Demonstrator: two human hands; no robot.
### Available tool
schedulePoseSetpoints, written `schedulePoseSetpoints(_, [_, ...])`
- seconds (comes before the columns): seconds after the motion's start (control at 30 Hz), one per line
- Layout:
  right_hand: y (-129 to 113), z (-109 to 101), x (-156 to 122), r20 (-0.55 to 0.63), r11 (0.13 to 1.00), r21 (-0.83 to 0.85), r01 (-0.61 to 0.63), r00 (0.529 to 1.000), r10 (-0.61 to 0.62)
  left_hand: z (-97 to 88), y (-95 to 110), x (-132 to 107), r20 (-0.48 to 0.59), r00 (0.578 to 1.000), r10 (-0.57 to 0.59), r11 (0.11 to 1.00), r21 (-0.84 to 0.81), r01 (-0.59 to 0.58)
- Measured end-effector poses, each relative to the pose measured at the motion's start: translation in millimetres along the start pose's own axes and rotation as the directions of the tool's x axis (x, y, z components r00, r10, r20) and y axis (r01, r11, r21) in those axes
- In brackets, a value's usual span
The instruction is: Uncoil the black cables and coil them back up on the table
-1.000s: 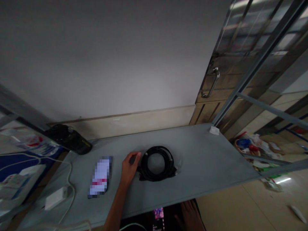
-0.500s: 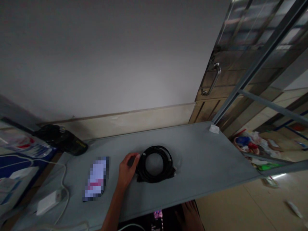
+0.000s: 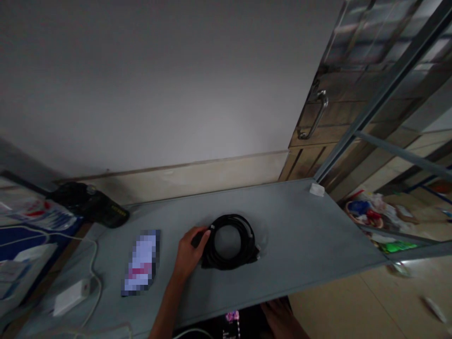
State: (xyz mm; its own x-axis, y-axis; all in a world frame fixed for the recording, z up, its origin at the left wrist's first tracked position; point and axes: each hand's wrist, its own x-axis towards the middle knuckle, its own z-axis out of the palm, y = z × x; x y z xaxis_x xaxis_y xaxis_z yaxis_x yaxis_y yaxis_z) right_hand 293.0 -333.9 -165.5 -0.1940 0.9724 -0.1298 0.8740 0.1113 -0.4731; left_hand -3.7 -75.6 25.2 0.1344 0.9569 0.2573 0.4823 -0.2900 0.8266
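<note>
A coiled black cable lies flat on the grey tabletop, its connector ends at the right side of the loop. My left hand is at the coil's left edge, with thumb and forefinger pinched together on it; the other fingers curl out of sight. Lower down, past the table's front edge, my right hand lies on dark clothing with its fingers stretched out and holds nothing. To the left of my left arm is a phone-like object, blurred into blocks.
A black bottle lies at the back left, near a white power adapter with a pale cord. A small white block sits at the far right corner. A metal frame post rises by the table's right end.
My left hand has shifted slightly right and its thumb and forefinger have closed in on the coil's left edge. My right hand has moved a little lower in view.
</note>
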Motion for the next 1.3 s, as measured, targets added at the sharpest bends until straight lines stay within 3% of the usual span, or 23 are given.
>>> schedulePoseSetpoints(0.07, [-28,-42,1,0.128,0.996,0.074,-0.054,0.991,0.044,-0.5,1,-1,0.005,1.0,-0.012,1.0,-0.008,0.012])
schedulePoseSetpoints(0.13, [-60,-94,10,0.143,0.96,0.277,-0.032,0.99,-0.008,-1.5,0,-1,0.024,1.0,-0.019,1.0,-0.018,0.02])
schedulePoseSetpoints(0.17, [-75,-120,19,0.082,0.939,0.344,0.007,0.996,-0.038,-2.1,0,-2,0.046,0.999,-0.019,0.999,-0.025,0.02])
schedulePoseSetpoints(0.2, [-89,-143,30,-0.065,0.935,0.353,0.041,0.998,-0.019,-2.6,-1,-2,0.075,0.997,-0.015,0.999,-0.036,0.018])
schedulePoseSetpoints(0.3, [-113,-182,75,-0.361,0.966,0.13,0.223,0.918,-0.164,-3.0,-4,-2,0.173,0.985,-0.001,0.996,-0.085,0.016])
schedulePoseSetpoints(0.37, [-116,-180,107,-0.399,0.964,-0.038,0.264,0.881,-0.256,-1.9,-3,-3,0.213,0.977,0.009,0.994,-0.109,0.015])
schedulePoseSetpoints(0.47, [-107,-158,138,-0.334,0.929,-0.181,0.322,0.869,-0.366,-0.9,-2,-10,0.202,0.978,0.044,0.996,-0.086,-0.027])
schedulePoseSetpoints(0.57, [-88,-146,143,-0.333,0.903,-0.231,0.363,0.842,-0.424,-7.1,-8,-31,0.132,0.985,0.108,0.993,0.025,-0.112])
schedulePoseSetpoints(0.67, [-59,-154,132,-0.386,0.892,-0.257,0.371,0.807,-0.447,-23.8,-23,-60,0.044,0.981,0.189,0.966,0.173,-0.193])
schedulePoseSetpoints(0.83, [11,-189,111,-0.454,0.887,-0.372,0.273,0.78,-0.43,-49.0,-42,-103,-0.033,0.95,0.311,0.901,0.328,-0.283])
schedulePoseSetpoints(1.0, [78,-218,103,-0.494,0.868,-0.478,0.138,0.775,-0.395,-46.3,-42,-116,-0.058,0.924,0.379,0.862,0.386,-0.329])
schedulePoseSetpoints(1.17, [97,-218,103,-0.624,0.902,-0.428,-0.055,0.74,-0.251,-43.1,-42,-113,-0.092,0.931,0.352,0.87,0.4,-0.289])
schedulePoseSetpoints(1.3, [93,-211,105,-0.679,0.942,-0.329,-0.068,0.71,-0.186,-46.8,-43,-113,-0.075,0.938,0.337,0.87,0.407,-0.28])
